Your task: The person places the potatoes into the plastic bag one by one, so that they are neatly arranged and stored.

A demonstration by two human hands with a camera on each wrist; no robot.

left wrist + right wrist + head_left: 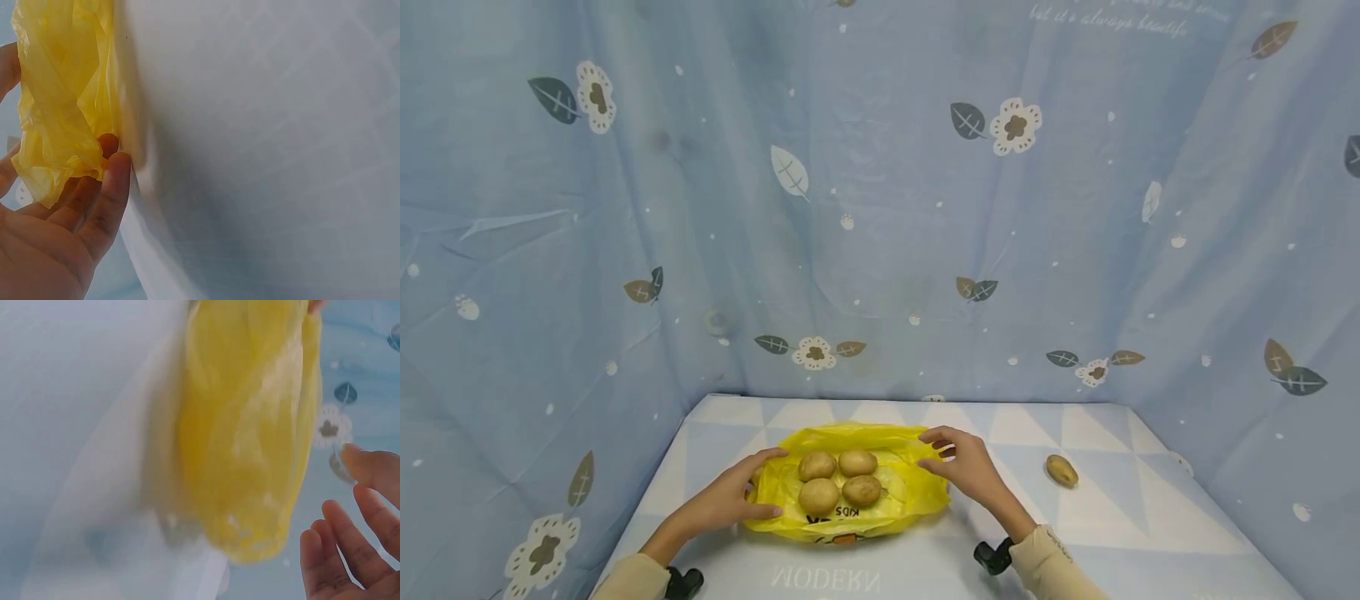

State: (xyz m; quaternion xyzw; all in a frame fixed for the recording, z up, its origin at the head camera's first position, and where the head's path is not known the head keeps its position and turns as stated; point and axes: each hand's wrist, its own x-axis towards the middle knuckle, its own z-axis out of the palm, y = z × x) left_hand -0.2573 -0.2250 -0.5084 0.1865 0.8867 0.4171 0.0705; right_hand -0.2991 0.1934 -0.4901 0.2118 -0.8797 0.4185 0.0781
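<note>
A yellow plastic bag [917, 487] lies spread with its mouth up, and several potatoes [818, 496] sit inside it. My left hand [722, 500] holds the bag's left end, its thumb at the near rim and a finger at the far rim. In the left wrist view, that hand's fingers [115, 181] curl round the crumpled yellow plastic [59, 106]. At the bag's right end is my right hand [966, 467], fingers loosely bent. The right wrist view shows this hand [356, 537] apart from the bag [250, 437], with nothing in its fingers.
One more potato [1062, 471] lies on the table to the right of the bag. The table's cover [1015, 433] has pale blue and white triangles. A blue curtain [880, 208] with flowers and leaves stands behind the table and along its sides.
</note>
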